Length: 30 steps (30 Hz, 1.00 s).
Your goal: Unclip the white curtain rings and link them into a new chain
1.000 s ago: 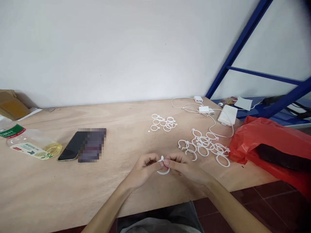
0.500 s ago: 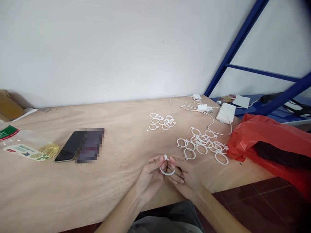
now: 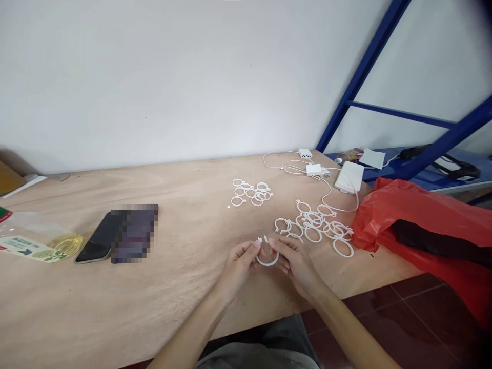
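Note:
Between my two hands is a white plastic ring (image 3: pixel 268 264) with a gap at its top, its two small end tabs standing apart. My left hand (image 3: pixel 241 264) pinches the ring's left side between thumb and fingers. On the other side, my right hand (image 3: pixel 295 262) pinches it the same way. Just beyond my right hand lies a loose pile of similar white rings (image 3: pixel 313 234), some overlapping. Farther back, a smaller cluster of white rings (image 3: pixel 257 193) rests on the wooden table (image 3: pixel 184 287).
White cables and a charger (image 3: pixel 313 169) lie at the back right beside a white box (image 3: pixel 349 177). A red plastic bag (image 3: pixel 372 215) covers the right edge. On the left are a phone (image 3: pixel 100 238) and a clear plastic package (image 3: pixel 38 241). A blue metal frame (image 3: pixel 353 77) rises behind.
The ring's ends, close together before, are now spread apart. Both hands have shifted slightly up and still hold the ring. The whole view has turned a little to the right.

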Tool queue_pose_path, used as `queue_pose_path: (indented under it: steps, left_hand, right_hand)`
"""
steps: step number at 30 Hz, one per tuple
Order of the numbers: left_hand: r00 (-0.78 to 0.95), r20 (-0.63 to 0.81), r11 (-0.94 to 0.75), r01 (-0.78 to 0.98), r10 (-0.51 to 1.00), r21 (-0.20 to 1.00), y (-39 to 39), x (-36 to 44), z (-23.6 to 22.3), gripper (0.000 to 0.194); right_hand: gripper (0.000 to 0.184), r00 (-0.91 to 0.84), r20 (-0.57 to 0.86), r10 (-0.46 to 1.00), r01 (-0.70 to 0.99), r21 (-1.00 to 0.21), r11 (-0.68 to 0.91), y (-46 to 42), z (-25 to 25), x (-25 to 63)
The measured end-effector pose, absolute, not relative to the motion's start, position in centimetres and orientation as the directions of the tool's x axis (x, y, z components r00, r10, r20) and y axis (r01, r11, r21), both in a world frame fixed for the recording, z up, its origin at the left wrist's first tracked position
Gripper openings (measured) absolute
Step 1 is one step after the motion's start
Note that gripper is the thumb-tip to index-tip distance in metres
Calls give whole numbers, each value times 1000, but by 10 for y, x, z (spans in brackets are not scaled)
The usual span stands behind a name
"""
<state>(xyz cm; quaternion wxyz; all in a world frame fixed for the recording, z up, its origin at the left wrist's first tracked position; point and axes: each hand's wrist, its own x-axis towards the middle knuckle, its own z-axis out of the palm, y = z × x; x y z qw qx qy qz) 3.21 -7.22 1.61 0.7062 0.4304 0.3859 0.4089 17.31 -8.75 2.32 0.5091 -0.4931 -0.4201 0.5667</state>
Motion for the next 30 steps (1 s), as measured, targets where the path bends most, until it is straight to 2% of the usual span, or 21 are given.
queue_pose_path:
  steps: [1,3,6,8,11,15,19,24,30]
  left_hand:
    - [366,-178,239,-129,913,962,-70,30,15,40]
    - [375,-152,131,81,914,988,-67,27,14,33]
    - [348,-119,28,255,930,967,-66,24,15,25]
    - [315,-107,7,303,943,953,-67,24,15,24]
    - [307,-96,-1,300,947,954,-68,23,14,23]
    - [307,-87,11,241,948,970,-68,21,11,22]
    - [308,-82,22,194,948,981,-66,18,11,20]
    - [254,-66,21,175,965,984,-64,15,11,20]
    - [185,-61,32,159,981,987,-60,12,12,20]
  right_hand:
    - [33,18,-85,996,18,-996,-86,-86,24,179]
    - [35,-3,-8,1000,370,-929,-7,-83,25,193]
    - [38,-31,-6,999,740,-673,19,-80,24,212]
    - [34,0,-14,1000,873,-488,-7,-77,23,222]
    - [24,106,67,992,944,-320,-79,-70,23,231]
    - [28,172,143,975,944,-309,-121,-47,28,220]
    - [31,47,110,993,943,-333,-8,-10,31,183]
    - [38,-140,13,990,962,-233,139,29,23,141]
    - [36,-159,-3,987,969,-193,156,33,12,132]
